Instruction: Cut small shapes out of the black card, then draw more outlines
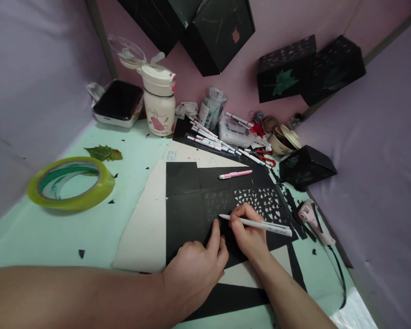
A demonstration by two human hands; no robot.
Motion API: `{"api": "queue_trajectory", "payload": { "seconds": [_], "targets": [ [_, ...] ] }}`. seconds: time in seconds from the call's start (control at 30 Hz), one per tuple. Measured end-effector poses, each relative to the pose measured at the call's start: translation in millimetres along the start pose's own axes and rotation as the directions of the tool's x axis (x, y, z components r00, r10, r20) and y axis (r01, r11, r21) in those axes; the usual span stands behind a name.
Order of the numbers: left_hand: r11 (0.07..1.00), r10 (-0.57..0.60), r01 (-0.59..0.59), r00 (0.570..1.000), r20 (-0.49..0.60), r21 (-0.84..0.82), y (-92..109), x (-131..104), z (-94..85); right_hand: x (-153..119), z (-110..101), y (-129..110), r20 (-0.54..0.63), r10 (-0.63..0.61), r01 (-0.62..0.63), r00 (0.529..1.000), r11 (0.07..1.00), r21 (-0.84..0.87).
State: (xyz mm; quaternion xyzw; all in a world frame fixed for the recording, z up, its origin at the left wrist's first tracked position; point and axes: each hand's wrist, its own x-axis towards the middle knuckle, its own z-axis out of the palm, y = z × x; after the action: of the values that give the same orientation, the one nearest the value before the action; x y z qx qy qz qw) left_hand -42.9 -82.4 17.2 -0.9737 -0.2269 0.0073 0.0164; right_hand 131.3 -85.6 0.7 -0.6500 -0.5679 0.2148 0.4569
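Note:
Black card (185, 214) lies on white paper (145, 228), with faint pencil-like marks near its middle and cut-out stars, triangles and hearts at its right. My right hand (250, 230) grips a white pen (267, 225), its tip touching the card beside the faint marks. Just left of the tip, my left hand (198, 269) presses on the card with its index finger stretched out; the other fingers are partly bent and nothing shows in them. A pink pen (235, 174) rests near the card's upper edge.
Yellow-green tape (106, 187) and a leaf (104, 153) lie left. Behind stand a bottle (160, 109), a phone (119, 99), a jar (212, 107) and several markers (205, 142). A glue gun (317, 221) lies right; black boxes (219, 36) hang above.

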Motion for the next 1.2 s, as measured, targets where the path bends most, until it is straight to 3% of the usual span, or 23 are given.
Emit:
{"api": "queue_trajectory", "payload": {
  "seconds": [0.17, 1.2],
  "targets": [
    [1.0, 0.003, -0.003, 0.999, 0.036, -0.005, 0.1, 0.0, -0.5, -1.6, 0.5, 1.3, 0.009, 0.02, -0.02, 1.0, 0.999, -0.026],
    [1.0, -0.017, 0.017, 1.0, 0.009, -0.017, 0.7, -0.2, 0.7, 0.4, -0.4, -2.9, 0.046, 0.01, -0.006, 0.999, 0.997, -0.081]
  ]
}}
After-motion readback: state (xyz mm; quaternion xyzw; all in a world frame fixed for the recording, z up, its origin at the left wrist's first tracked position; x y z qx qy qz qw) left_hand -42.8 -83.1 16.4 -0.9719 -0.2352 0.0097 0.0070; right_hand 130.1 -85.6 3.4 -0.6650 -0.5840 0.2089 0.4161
